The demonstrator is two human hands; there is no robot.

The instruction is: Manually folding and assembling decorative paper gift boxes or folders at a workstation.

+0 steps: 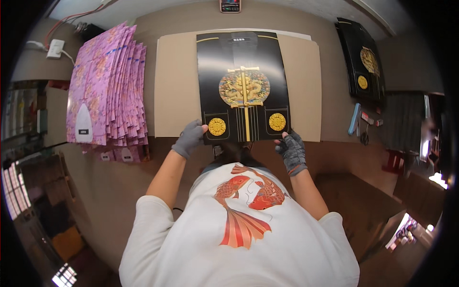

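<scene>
A glossy black printed card sheet (241,55) lies over a plain brown cardboard sheet (177,86) at the table's near side. Its print looks like a jacket front, with a round gold dragon emblem in the middle and two gold discs near the bottom. My left hand (190,138), in a grey fingerless glove, pinches its near left corner. At the near right corner, my right hand (291,150), gloved alike, has thumb and fingers closed on the edge. The sheet's near edge overhangs the cardboard slightly.
A fanned stack of purple floral printed sheets (103,86) stands at the left, by a white power socket (55,49). More black printed sheets (358,62) are piled at the far right, with a blue-handled tool (354,118) and scissors (365,138) nearer. A phone (230,5) sits at the back.
</scene>
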